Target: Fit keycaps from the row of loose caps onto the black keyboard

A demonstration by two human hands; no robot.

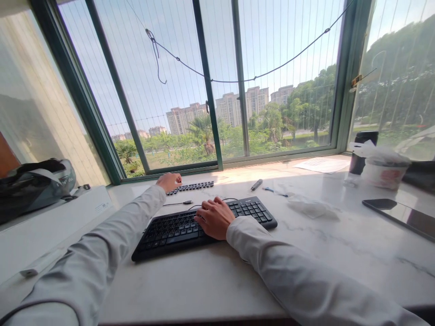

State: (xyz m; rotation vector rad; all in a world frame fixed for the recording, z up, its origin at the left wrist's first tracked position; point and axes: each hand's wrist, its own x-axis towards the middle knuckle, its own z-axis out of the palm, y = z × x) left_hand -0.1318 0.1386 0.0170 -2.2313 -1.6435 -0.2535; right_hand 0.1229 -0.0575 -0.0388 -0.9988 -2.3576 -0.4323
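Note:
A black keyboard (176,232) lies at a slant on the white marble-patterned surface. My right hand (216,219) rests over its middle, palm down, fingers bent and slightly apart on the keys; what lies under the palm is hidden. Beyond the keyboard's left part, my left hand (169,182) is at the near end of several rows of loose black keycaps (195,186). Its fingertips are pinched together by the keycaps, and anything between them is too small to make out. Between keyboard and keycaps lies a dark cable with a plug (186,202).
A grey utility knife (256,184), a thin blue tool (274,192) and a crumpled clear bag (312,207) lie beyond the keyboard. At right are a tablet (404,215), a plastic tub (385,172) and a dark cup (360,154). A white box (68,222) and black bag (30,190) flank the left.

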